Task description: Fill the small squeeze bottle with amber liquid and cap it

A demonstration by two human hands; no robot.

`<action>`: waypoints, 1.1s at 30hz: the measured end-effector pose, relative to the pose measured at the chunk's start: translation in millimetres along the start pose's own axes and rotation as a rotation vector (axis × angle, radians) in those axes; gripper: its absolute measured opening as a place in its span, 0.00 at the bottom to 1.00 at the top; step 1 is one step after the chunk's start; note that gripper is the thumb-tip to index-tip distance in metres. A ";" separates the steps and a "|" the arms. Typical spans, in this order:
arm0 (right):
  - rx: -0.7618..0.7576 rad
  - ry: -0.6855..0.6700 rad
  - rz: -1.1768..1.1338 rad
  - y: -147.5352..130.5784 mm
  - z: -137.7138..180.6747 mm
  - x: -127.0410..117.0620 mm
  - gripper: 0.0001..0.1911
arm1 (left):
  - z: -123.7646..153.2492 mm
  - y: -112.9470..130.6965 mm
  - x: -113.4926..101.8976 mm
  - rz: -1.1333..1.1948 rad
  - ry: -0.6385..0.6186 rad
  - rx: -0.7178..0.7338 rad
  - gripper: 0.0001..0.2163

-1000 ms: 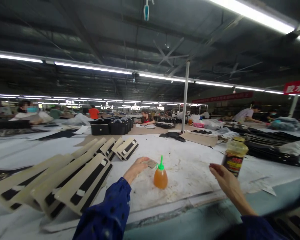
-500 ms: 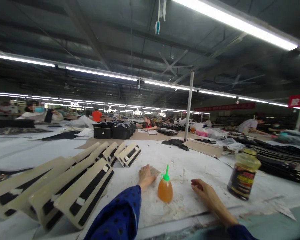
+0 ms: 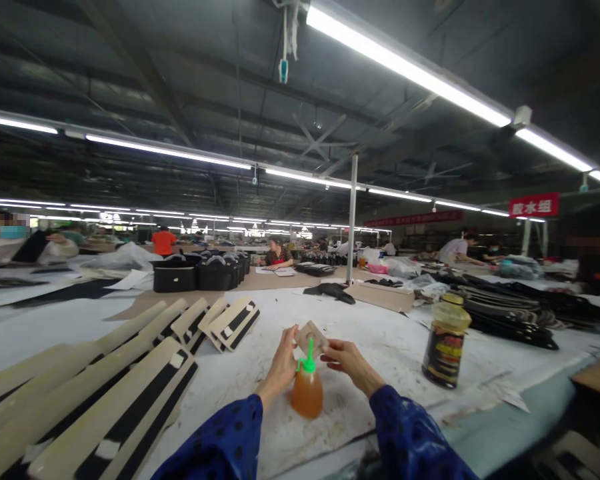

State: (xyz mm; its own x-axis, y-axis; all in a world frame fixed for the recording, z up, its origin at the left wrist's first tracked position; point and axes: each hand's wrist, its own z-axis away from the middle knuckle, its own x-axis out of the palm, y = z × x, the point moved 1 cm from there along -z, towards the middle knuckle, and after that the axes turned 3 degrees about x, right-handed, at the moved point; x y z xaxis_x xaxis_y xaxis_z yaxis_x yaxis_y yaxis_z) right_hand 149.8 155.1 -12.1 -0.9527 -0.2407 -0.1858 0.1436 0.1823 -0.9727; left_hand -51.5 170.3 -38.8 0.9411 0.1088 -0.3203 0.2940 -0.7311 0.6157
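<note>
My left hand (image 3: 282, 363) and my right hand (image 3: 347, 360) together pinch a small tan square pad (image 3: 311, 335), lifted just above the white table (image 3: 380, 340). A small squeeze bottle of orange liquid with a green nozzle (image 3: 307, 390) stands right below and in front of the pad, between my two wrists. Both arms wear dark blue dotted sleeves. A large bottle with a yellow cap and dark label (image 3: 444, 350) stands to the right of my right hand.
Cream panels with black stripes (image 3: 120, 393) lie fanned along the left of the table. Black boxes (image 3: 200, 273) stand farther back. A white post (image 3: 351, 220) rises mid-table. Black stacked parts (image 3: 510, 313) fill the right. Other people work at distant tables.
My left hand lifted the tan pad off the table, and my right hand swung left from near the big bottle to grip it too. The camera tilted and shifted.
</note>
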 end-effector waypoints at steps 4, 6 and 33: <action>-0.044 0.104 0.054 5.1 -4.2 0.4 0.12 | 1.0 -2.6 -0.8 0.026 -0.038 -0.011 0.28; -0.142 0.245 0.105 3.6 -5.6 -5.7 0.13 | 1.6 -6.4 -2.7 0.002 -0.040 -0.027 0.30; -0.903 1.260 1.052 -97.0 147.4 -206.2 0.16 | 16.7 -52.8 -6.9 -0.235 -0.065 -0.256 0.30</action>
State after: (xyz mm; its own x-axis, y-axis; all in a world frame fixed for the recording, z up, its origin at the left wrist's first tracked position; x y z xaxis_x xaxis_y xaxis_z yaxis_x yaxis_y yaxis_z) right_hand 371.9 46.6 100.1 -0.2529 0.9672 0.0254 0.9612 0.2541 -0.1076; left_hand -76.3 196.9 -81.1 0.8326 0.2044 -0.5147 0.5411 -0.4980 0.6776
